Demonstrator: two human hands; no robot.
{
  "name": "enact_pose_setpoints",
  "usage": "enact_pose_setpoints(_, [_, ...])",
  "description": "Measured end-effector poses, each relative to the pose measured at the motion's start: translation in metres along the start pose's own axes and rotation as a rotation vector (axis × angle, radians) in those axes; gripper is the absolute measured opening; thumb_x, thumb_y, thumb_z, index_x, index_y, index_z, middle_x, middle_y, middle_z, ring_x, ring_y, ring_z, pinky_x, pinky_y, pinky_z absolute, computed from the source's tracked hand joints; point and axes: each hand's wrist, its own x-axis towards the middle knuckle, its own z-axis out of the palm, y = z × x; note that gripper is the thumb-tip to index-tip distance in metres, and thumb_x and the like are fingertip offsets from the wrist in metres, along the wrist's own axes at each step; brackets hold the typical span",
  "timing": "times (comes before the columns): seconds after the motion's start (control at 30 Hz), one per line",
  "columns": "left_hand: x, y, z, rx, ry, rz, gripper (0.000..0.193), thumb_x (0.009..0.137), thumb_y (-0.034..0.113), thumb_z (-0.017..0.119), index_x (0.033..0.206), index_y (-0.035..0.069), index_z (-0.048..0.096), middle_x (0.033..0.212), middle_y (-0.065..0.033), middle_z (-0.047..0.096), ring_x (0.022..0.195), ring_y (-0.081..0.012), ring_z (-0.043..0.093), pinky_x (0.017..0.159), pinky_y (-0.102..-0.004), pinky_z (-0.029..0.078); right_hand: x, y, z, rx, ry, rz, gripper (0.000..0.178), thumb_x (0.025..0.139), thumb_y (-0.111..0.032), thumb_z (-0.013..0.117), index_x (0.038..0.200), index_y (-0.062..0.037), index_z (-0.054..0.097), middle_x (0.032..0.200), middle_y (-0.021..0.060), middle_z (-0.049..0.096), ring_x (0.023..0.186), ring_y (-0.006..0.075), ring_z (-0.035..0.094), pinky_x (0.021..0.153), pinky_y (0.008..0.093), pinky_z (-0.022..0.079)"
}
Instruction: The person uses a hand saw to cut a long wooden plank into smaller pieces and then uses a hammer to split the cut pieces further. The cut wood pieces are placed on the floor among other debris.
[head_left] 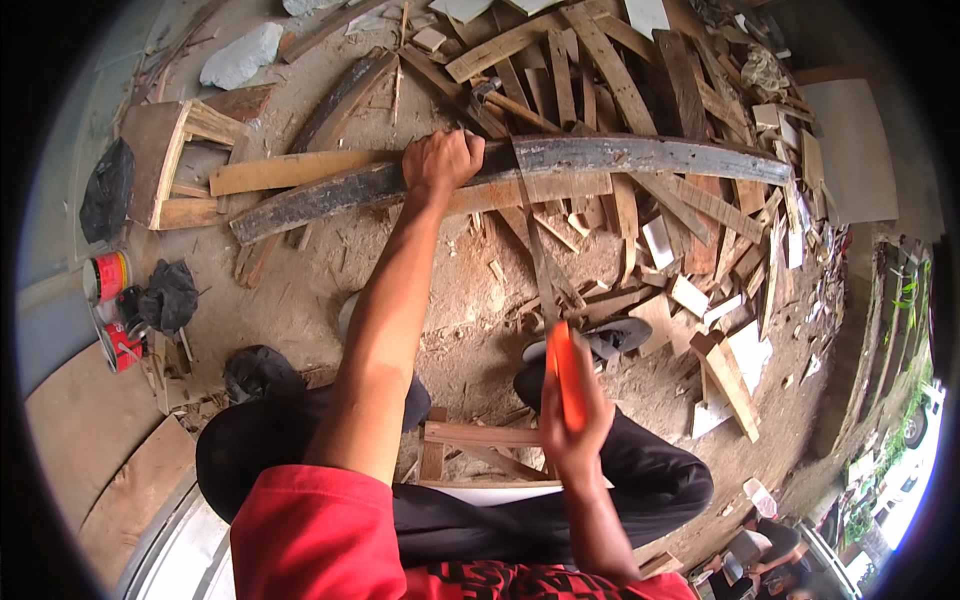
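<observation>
One long grey board [650,155] lies left to right, beyond the feet. The saw blade [534,230] crosses it near to far, roughly square to the long axis. Left hand [442,162]: nearer to the board, set on it just left of the blade, fingers curled down over it. Right hand [582,425]: apart from the board on the near side, fingers closed around the orange handle [569,372]. Timber scraps [612,75] lie far and right.
</observation>
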Motion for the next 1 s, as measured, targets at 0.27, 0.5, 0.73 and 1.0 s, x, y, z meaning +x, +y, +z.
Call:
enact_pose_setpoints(0.27, [0.013,0.000,-0.012,0.036,-0.036,-0.017,0.047,0.092,0.044,0.041,0.095,0.012,0.075,0.099,-0.0206,0.071,0.091,-0.0376,0.070,0.082,-0.0475,0.055,0.028,0.010,0.020,0.068,-0.076,0.061,0.041,0.088,0.002,0.062,0.128,0.0083,0.055,0.108,0.0301,0.066,0.099,0.0358,0.070,0.083,0.0363,0.056])
enact_pose_setpoints(0.5, [-0.012,0.004,0.008,0.023,0.047,0.014,0.048,0.094,0.045,0.039,0.096,0.012,0.074,0.105,-0.0152,0.072,0.097,-0.0328,0.069,0.088,-0.0454,0.053,0.064,0.011,0.033,0.106,-0.035,0.099,0.048,0.088,0.001,0.061,0.135,0.0051,0.050,0.094,0.0281,0.069,0.090,0.0373,0.071,0.070,0.0350,0.055])
enact_pose_setpoints(0.73, [0.006,-0.002,-0.005,0.038,0.026,0.024,0.050,0.092,0.045,0.042,0.091,0.008,0.075,0.090,-0.0190,0.072,0.084,-0.0370,0.071,0.076,-0.0469,0.057,-0.026,0.012,0.014,0.023,-0.064,0.074,0.051,0.087,-0.001,0.064,0.136,0.0041,0.049,0.118,0.0263,0.065,0.101,0.0349,0.069,0.078,0.0339,0.056])
enact_pose_setpoints(1.0, [-0.007,0.008,0.008,0.008,0.099,0.076,0.048,0.092,0.044,0.042,0.089,0.008,0.074,0.092,-0.0202,0.072,0.086,-0.0385,0.070,0.083,-0.0486,0.054,0.077,0.050,0.077,0.086,0.068,0.071,0.050,0.087,-0.002,0.064,0.136,-0.0003,0.050,0.085,0.0274,0.068,0.084,0.0398,0.070,0.067,0.0376,0.055])
